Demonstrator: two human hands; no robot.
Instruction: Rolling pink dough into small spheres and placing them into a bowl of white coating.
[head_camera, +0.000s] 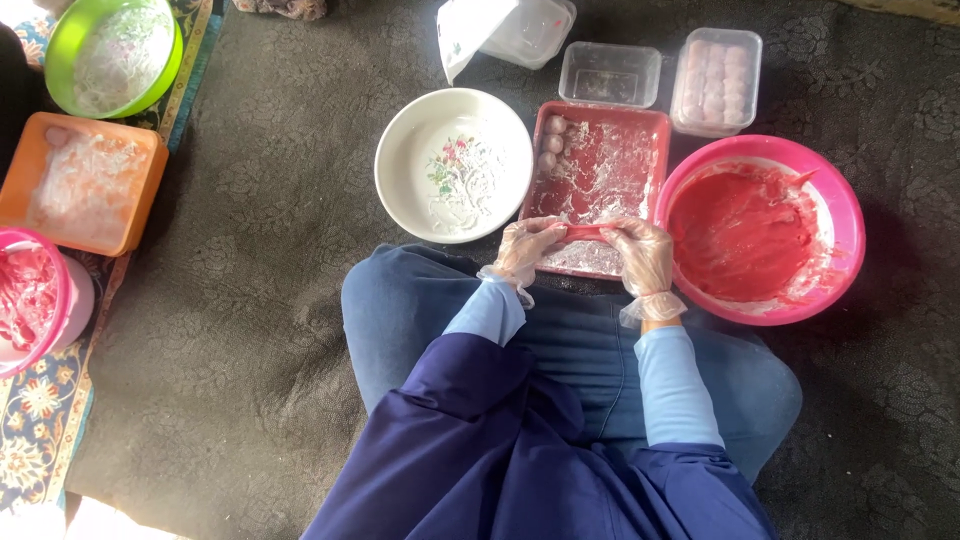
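- Fingers of both gloved hands pinch a thin strip of red dough (585, 232), left hand (527, 247) at one end, right hand (643, 255) at the other.
- It hangs just above the near edge of the floured red tray (655, 150), between a white floral bowl (400, 150) and a pink bowl of red batter (845, 215).
- Its long axis runs left to right, level from hand to hand.
- Risk, as it looks: stretched this thin, the strip could tear mid-span, or cling to the plastic gloves.
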